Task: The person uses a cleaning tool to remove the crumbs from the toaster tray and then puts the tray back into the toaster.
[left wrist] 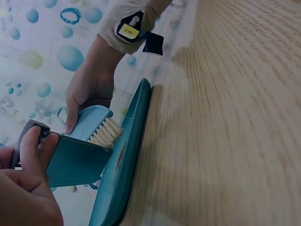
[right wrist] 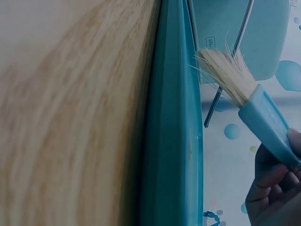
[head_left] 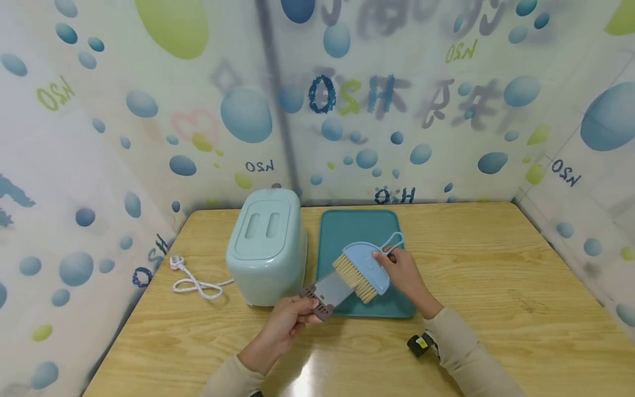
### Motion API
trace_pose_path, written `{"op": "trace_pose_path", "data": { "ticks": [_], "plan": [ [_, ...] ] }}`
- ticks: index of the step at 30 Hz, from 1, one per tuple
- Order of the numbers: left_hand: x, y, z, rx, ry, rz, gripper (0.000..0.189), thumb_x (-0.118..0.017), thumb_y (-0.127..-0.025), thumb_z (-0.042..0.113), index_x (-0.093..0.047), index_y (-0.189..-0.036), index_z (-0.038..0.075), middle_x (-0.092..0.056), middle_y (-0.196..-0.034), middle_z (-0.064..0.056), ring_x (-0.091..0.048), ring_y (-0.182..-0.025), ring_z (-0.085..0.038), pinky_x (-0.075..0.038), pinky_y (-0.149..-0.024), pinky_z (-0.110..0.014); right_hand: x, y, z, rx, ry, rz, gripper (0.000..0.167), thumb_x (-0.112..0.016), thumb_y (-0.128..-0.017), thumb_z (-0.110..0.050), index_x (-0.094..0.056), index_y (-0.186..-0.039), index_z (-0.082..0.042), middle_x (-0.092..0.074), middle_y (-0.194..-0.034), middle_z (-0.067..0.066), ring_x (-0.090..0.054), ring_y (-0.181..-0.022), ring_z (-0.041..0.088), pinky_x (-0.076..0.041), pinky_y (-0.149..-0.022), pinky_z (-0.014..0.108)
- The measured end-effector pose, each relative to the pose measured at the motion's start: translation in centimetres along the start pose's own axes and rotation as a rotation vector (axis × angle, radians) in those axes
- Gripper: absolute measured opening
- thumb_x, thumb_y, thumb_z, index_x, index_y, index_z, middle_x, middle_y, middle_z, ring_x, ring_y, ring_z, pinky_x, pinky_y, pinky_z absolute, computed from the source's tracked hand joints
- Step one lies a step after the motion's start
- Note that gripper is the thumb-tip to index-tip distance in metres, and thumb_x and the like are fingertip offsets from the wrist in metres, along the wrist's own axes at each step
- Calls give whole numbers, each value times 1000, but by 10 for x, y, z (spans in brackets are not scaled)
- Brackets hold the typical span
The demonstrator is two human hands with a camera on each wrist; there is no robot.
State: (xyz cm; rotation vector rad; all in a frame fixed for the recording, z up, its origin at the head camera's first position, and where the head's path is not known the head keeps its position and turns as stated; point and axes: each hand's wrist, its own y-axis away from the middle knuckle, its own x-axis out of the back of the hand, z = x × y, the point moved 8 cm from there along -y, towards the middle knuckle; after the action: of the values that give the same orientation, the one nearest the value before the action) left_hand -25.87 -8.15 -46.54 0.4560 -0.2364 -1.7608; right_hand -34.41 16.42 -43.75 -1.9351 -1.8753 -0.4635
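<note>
Metal plate [head_left: 335,289], gripped by its slotted brown-grey end, slants above a teal tray [head_left: 342,231] on the wooden table [head_left: 501,264] as we look down from the head camera. We see the left hand [head_left: 289,320] pinching that end between thumb and fingers, the plate's free end sloping down toward the tray. Opposite it, the right hand [head_left: 403,274] grasps a light-blue brush [head_left: 367,267], thumb laid on its rounded body, the looped handle rising beside the fingers. Pale bristles [head_left: 351,277] overlap the plate's free end; whether they press on it or sit just above, we cannot tell. From the left wrist, we make out small brownish crumbs [left wrist: 120,155] on the tray's floor, below the brush.

Just left of the tray stands a mint-green toaster [head_left: 263,278], upright, with two oblong shapes on its top. Its white cord [head_left: 198,286] lies in a loose loop on the table, ending in a white plug [head_left: 176,262]. We note beige sleeves [head_left: 463,347] on both arms, and a black device [head_left: 419,345] with a yellow label at the right cuff. Behind the table, a wall covering [head_left: 446,182] carries blue and green drops and mirrored "H2O" lettering.
</note>
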Motion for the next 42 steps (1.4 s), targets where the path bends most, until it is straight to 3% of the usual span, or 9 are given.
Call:
{"op": "trace_pose_path", "data": {
  "ticks": [8, 17, 32, 42],
  "plan": [
    [-1, 2, 1, -22, 15, -9, 21, -58, -86, 10, -69, -104, 5, -72, -65, 12, -63, -57, 6, -24, -42, -13, 3, -2, 3, -11, 8, 13, 29, -58, -97, -23, -61, -101, 5, -60, -79, 12, -48, -66, 13, -41, -58, 24],
    [-1, 3, 1, -24, 16, -19, 22, -58, -87, 10, -69, -105, 4, -72, -66, 12, -64, -58, 6, -24, -41, -13, 7, -3, 5, -23, 40, 52, 31, -58, -97, -24, -62, -103, 6, -64, -87, 16, -53, -70, 14, -44, -59, 25],
    [3, 5, 1, -30, 6, -15, 21, -57, -87, 10, -69, -103, 4, -71, -63, 12, -61, -56, 7, -24, -42, -13, 6, -8, 9, 9, 71, 64, 27, -59, -97, -25, -59, -94, 3, -47, -72, 6, -43, -64, 16, -35, -55, 24],
    [4, 4, 2, -36, 7, -21, 25, -57, -87, 9, -68, -108, 1, -71, -64, 12, -64, -57, 6, -24, -40, -13, 12, -11, 11, 9, 108, 82, 30, -58, -97, -24, -62, -101, 5, -58, -80, 12, -49, -68, 16, -40, -57, 24]
  ]
}}
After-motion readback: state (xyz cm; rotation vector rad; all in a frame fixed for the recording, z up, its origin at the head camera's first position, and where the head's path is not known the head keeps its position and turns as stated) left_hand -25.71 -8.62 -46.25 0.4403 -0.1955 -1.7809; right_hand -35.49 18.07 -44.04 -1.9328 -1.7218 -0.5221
